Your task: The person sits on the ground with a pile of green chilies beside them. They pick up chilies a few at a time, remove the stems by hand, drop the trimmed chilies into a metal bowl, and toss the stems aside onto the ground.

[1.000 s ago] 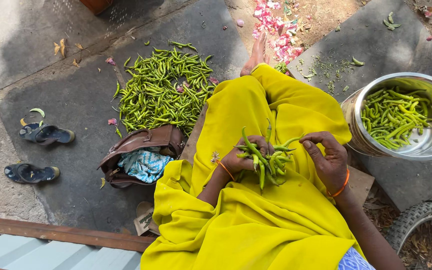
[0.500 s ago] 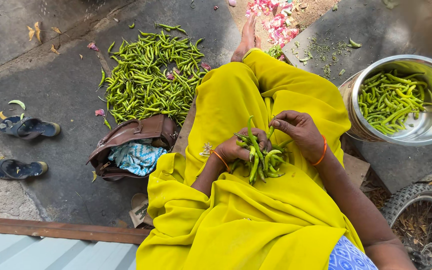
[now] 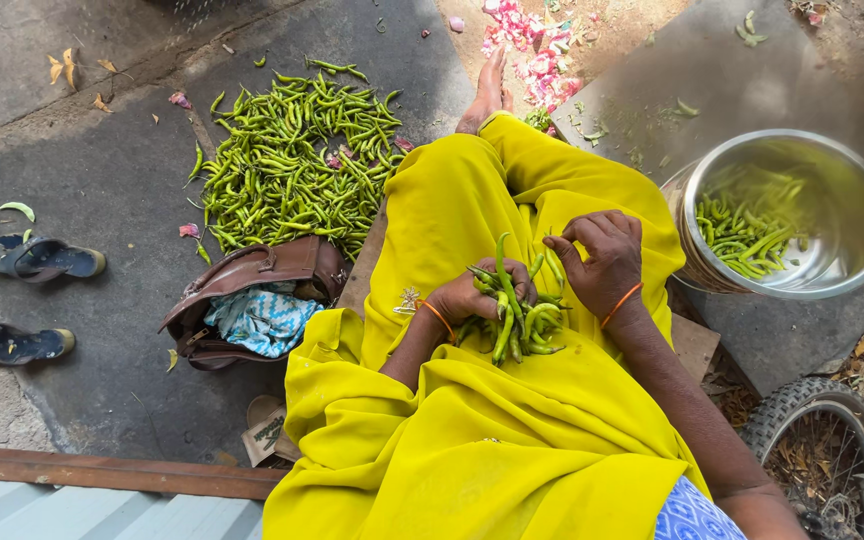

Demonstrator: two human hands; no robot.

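Head view: looking straight down at a seated person in yellow cloth point(image 3: 512, 440), whose lap is filling the middle of the frame.
Left hand point(image 3: 472, 297): closing in a fist around a bunch of green chillies point(image 3: 517, 310), which is resting on the lap; the fingers are curling under the bunch and are mostly hidden.
Right hand point(image 3: 602, 260): hovering just beside the bunch, fingers bending together at a chilli tip; whether it is actually pinching one is hard to tell.
Chilli pile point(image 3: 292, 165): lying loose on the dark ground to the person's left, well apart from the hands.
Steel bowl point(image 3: 857, 270): sitting on a stone slab to the right, holding more green chillies; its far rim is blurring into a dark smear at the frame edge.
Brown bag point(image 3: 252, 290): lying open between pile and lap, with a blue patterned cloth point(image 3: 262, 318) showing inside; the rest of its contents are hidden.
Small box point(image 3: 267, 432): a pale cardboard carton peeking out from under the yellow cloth, mostly covered, its print too small to read.
Sandals point(image 3: 27, 300): two dark ones lying at the left edge.
Tyre point(image 3: 812, 430): a wheel being cut off at the lower right corner.
Foot point(image 3: 487, 95): bare, sticking out beyond the cloth near pink petals point(image 3: 537, 45).
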